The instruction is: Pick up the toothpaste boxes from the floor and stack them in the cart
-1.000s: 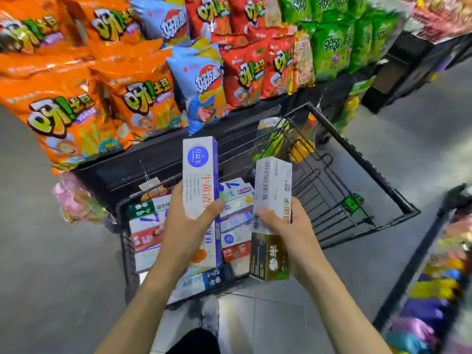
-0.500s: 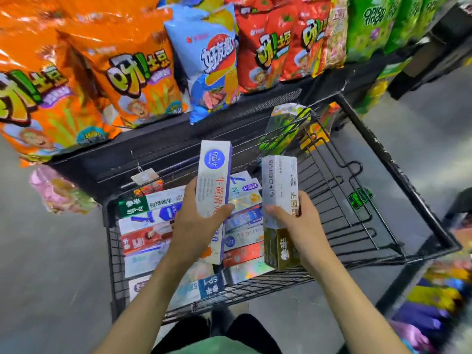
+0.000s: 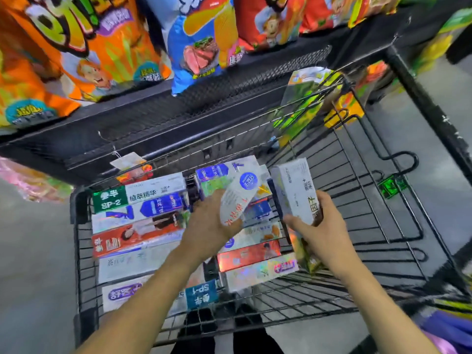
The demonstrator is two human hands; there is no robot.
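Note:
My left hand (image 3: pixel 208 226) grips a white toothpaste box with a blue circle (image 3: pixel 240 195), tilted low over the middle of the black wire cart (image 3: pixel 398 190). My right hand (image 3: pixel 316 226) holds a second white toothpaste box (image 3: pixel 296 190) upright, just right of the stacked boxes. Several toothpaste boxes lie flat in two columns in the cart's left half, among them a green SP-2 box (image 3: pixel 109 199), a red box (image 3: pixel 132 238) and a blue SP-1 box (image 3: pixel 201 293). A gold-and-dark pack under my right palm is mostly hidden.
A black shelf (image 3: pixel 178 118) stands directly beyond the cart, loaded with orange snack bags (image 3: pixel 84 47), a blue bag (image 3: pixel 201 42) and red ones. The cart's right half shows bare wire (image 3: pixel 357 226). Grey floor lies left and right. Colourful goods edge the lower right corner.
Both hands have dropped lower into the cart with their boxes. The left box has tipped from upright toward flat over the stack. The view has moved closer to the cart.

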